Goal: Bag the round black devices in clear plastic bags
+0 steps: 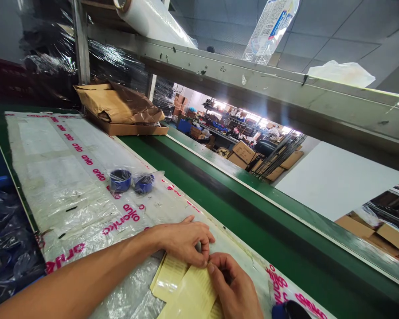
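Observation:
My left hand [185, 243] reaches in from the left, with thumb and forefinger pinched at the top edge of a yellow label sheet [194, 290]. Close beside it, my right hand [237, 285] is closed too, its thumb and forefinger pinching the sheet's upper corner. The fingertips of both hands nearly meet there; anything small between them is hidden. More yellow sheets [171, 272] lie underneath, fanned out on the plastic-covered bench [60, 177]. Beyond my left hand stand a dark blue round cup-like piece [120, 181] and a second blue piece [144, 184] in clear plastic.
A green conveyor belt [199, 177] runs along the bench's right side. An open cardboard box [126, 128] with brown paper sits at the far end. Above crosses a metal beam [219, 66]. Another blue piece [289, 310] is at the bottom right; plastic-bagged items [6, 243] fill the left.

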A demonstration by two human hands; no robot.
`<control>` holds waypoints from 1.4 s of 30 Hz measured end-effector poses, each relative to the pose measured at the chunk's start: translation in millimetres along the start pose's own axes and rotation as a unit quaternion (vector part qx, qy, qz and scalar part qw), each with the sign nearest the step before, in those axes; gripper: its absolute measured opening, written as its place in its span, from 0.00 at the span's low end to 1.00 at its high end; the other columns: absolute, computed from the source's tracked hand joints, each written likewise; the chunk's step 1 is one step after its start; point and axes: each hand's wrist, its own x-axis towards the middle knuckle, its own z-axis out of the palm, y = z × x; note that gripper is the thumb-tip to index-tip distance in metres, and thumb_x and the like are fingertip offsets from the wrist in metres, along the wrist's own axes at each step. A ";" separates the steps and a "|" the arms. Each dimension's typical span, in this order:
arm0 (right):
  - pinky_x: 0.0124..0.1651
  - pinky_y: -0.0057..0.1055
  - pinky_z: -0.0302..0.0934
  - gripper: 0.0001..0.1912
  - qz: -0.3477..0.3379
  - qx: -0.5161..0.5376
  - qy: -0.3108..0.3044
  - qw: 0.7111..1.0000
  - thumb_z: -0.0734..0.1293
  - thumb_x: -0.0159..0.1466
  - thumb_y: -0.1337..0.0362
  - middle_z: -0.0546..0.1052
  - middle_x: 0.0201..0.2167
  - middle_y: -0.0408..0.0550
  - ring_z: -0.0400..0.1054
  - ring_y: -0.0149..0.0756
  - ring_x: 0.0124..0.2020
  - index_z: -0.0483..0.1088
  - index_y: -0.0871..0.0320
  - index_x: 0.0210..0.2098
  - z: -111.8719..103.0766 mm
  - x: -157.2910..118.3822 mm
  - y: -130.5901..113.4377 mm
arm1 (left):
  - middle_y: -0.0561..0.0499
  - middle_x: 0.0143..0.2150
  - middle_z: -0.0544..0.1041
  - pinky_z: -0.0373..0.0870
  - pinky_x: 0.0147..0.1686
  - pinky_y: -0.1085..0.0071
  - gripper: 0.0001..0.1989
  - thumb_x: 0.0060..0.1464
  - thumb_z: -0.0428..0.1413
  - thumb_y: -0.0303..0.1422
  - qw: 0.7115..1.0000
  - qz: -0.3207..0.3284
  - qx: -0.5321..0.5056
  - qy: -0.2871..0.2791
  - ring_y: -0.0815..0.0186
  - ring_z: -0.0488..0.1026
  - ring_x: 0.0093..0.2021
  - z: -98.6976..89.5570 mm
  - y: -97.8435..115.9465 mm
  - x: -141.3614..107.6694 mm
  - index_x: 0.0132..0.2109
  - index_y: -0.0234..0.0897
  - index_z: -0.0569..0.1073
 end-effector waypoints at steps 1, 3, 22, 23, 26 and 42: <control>0.30 0.30 0.55 0.19 -0.005 -0.006 0.002 1.000 0.65 0.65 0.45 0.73 0.27 0.42 0.64 0.37 0.29 0.73 0.54 0.31 -0.1 -0.5 -0.2 | 0.46 0.64 0.71 0.29 0.70 0.36 0.03 0.50 0.64 0.29 1.000 -0.002 0.000 -0.001 0.51 0.57 0.71 -0.3 0.6 -0.1 0.33 0.40 0.78; 0.31 0.30 0.55 0.19 -0.013 -0.014 0.007 1.000 0.65 0.65 0.45 0.73 0.28 0.43 0.63 0.37 0.29 0.73 0.54 0.32 0.4 -1.5 -0.1 | 0.46 0.64 0.71 0.29 0.70 0.37 0.03 0.51 0.64 0.28 1.000 -0.002 -0.003 -0.002 0.52 0.57 0.72 -1.0 1.6 -0.4 0.33 0.40 0.78; 0.33 0.28 0.61 0.18 -0.049 0.014 0.120 0.991 0.64 0.67 0.45 0.75 0.40 0.47 0.67 0.40 0.38 0.72 0.53 0.35 10.2 -10.5 -0.5 | 0.52 0.59 0.75 0.22 0.68 0.33 0.07 0.54 0.65 0.29 0.997 -0.015 -0.066 -0.039 0.51 0.56 0.71 -10.3 1.7 0.1 0.32 0.39 0.75; 0.35 0.28 0.62 0.18 -0.031 0.048 0.122 0.991 0.66 0.66 0.45 0.75 0.38 0.47 0.67 0.40 0.39 0.72 0.53 0.35 9.0 -10.4 0.0 | 0.52 0.60 0.75 0.23 0.68 0.32 0.06 0.53 0.66 0.29 0.998 -0.012 -0.057 -0.037 0.50 0.57 0.71 -9.8 1.7 0.2 0.32 0.39 0.75; 0.35 0.28 0.62 0.20 0.029 0.166 0.102 0.980 0.69 0.63 0.42 0.75 0.33 0.45 0.67 0.39 0.36 0.73 0.54 0.35 4.2 -9.5 0.9 | 0.51 0.59 0.75 0.28 0.70 0.35 0.05 0.52 0.66 0.30 1.000 -0.004 -0.028 -0.008 0.51 0.61 0.69 -7.2 0.6 0.3 0.35 0.40 0.77; 0.51 0.31 0.63 0.24 0.057 0.177 0.239 0.953 0.76 0.54 0.40 0.82 0.40 0.46 0.71 0.46 0.49 0.79 0.53 0.35 -93.9 -42.9 -34.3 | 0.48 0.59 0.75 0.66 0.62 0.57 0.10 0.52 0.59 0.38 0.978 0.000 -0.041 0.202 0.52 0.70 0.60 0.3 1.4 2.8 0.41 0.41 0.77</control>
